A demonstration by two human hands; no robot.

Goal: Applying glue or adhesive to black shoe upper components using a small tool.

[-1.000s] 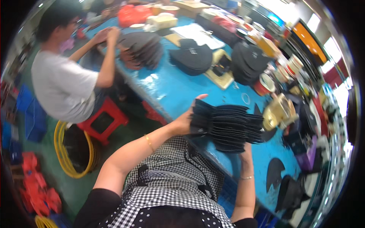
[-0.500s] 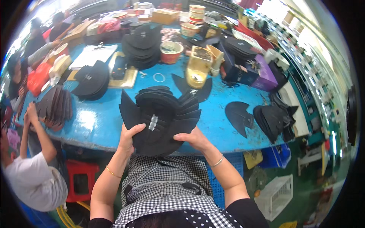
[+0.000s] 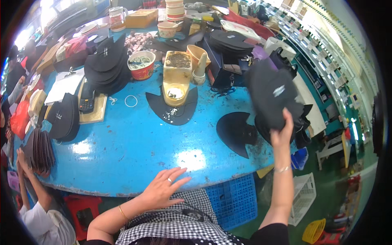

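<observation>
The right hand (image 3: 281, 132) was raised over the right edge of the blue tabletop (image 3: 134, 151), fingers closed around the lower rim of a bundle of black cap-brim pieces (image 3: 272, 94) held upright above that edge. The left hand (image 3: 163, 188) hovered at the near edge of the tabletop, fingers spread wide and holding nothing; whether it touched the surface could not be told. A flat black brim piece (image 3: 234, 131) lay on the tabletop just left of the bundle. A yellowed glue pot (image 3: 176, 75) stood mid-table on another black piece (image 3: 173, 110). A co-worker's hand (image 3: 22, 157) gripped a separate stack (image 3: 41, 151) at the left edge.
</observation>
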